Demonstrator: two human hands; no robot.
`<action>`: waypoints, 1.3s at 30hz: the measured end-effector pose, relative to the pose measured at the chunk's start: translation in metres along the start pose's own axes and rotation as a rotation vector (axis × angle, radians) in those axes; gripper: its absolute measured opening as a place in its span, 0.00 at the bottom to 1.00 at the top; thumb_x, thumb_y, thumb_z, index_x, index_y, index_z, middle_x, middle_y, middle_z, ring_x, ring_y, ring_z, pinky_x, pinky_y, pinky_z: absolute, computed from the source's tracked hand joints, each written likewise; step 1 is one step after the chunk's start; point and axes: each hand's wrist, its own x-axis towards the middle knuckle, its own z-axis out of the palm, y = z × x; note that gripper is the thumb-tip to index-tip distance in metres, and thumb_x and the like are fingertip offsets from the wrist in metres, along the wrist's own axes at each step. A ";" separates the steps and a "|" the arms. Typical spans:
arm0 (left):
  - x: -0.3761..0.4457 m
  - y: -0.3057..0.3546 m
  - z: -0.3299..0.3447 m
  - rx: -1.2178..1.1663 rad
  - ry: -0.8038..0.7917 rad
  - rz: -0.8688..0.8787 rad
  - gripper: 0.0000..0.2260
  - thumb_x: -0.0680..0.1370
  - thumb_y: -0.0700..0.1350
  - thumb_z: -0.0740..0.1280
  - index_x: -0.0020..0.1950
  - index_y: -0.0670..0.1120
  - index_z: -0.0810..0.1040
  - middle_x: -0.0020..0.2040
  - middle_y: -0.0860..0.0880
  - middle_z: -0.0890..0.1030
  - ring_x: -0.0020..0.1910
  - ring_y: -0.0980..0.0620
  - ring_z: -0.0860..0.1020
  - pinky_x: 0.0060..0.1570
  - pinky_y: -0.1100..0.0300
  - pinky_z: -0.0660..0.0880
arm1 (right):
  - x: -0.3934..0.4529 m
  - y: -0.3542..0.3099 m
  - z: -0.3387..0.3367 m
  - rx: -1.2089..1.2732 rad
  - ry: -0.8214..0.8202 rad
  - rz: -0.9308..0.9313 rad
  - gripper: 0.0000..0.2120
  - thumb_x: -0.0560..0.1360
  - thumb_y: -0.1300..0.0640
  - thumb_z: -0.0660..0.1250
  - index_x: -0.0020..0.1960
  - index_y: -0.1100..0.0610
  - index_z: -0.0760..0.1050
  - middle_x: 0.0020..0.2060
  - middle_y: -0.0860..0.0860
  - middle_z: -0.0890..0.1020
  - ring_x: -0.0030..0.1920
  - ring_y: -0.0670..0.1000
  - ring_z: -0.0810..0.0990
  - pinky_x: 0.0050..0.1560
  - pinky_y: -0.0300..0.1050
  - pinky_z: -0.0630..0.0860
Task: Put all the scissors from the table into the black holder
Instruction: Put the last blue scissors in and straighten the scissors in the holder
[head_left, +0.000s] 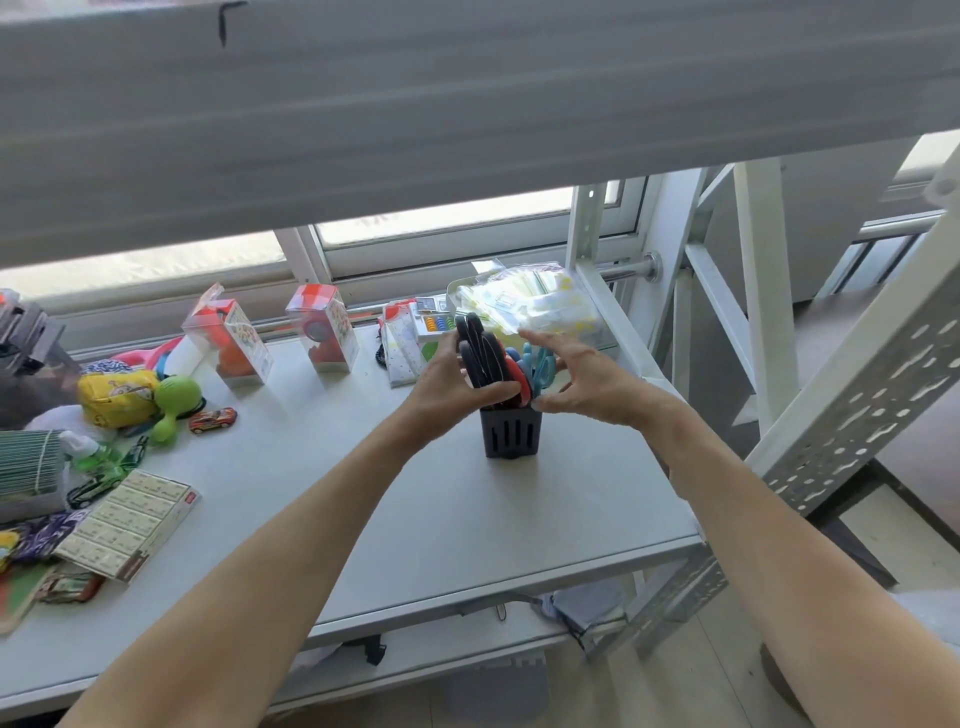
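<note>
black holder (510, 434) standing upright on the pale table (441, 499), right of centre, and both hands are up at its top. the left hand (451, 387) comes in from the left side, fingers wrapped round the dark-handled scissors (480, 353), which stick up handles-first out of the holder. so that hand is closed and holding them, thumb side pressed against the handle loops. the right hand (576, 382) sits just beside the holder's right rim, fingers spread wide and curved, thumb low near the rim; whether it touches anything i cannot tell. between the two hands, red scissors (519, 376) and teal scissors (540, 364) poke up from the same holder, partly covered by the hands. every blade is down inside the holder and hidden, only slots in its wall show. how many pairs are in there is hard to count. behind the hands a clear bag (540, 304) lies in a white tray, blurred. off to the left, well apart, a toy car (213, 420), a green rattle (174, 402) and boxed toys (324, 330); the far left edge is cut off. a grey shelf (467, 104) fills the top of the view.
</note>
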 end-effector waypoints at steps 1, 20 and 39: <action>0.003 -0.001 -0.003 0.007 -0.022 -0.009 0.32 0.69 0.47 0.78 0.68 0.41 0.68 0.50 0.60 0.73 0.55 0.52 0.79 0.55 0.61 0.78 | 0.002 0.001 0.000 -0.071 -0.024 0.004 0.42 0.69 0.56 0.75 0.77 0.45 0.58 0.73 0.49 0.67 0.70 0.52 0.67 0.71 0.50 0.66; 0.008 0.000 0.001 0.058 -0.095 -0.053 0.36 0.64 0.56 0.79 0.65 0.44 0.69 0.55 0.48 0.79 0.57 0.49 0.81 0.53 0.53 0.82 | 0.016 0.004 0.013 -0.032 -0.027 0.077 0.46 0.61 0.48 0.80 0.74 0.48 0.62 0.64 0.49 0.76 0.67 0.51 0.73 0.68 0.54 0.72; -0.007 0.004 -0.012 -0.057 -0.049 -0.047 0.32 0.73 0.51 0.74 0.73 0.47 0.64 0.59 0.51 0.72 0.54 0.57 0.77 0.49 0.65 0.77 | 0.021 -0.013 0.007 -0.008 -0.065 0.023 0.38 0.69 0.55 0.76 0.74 0.46 0.63 0.67 0.50 0.74 0.62 0.52 0.76 0.63 0.48 0.74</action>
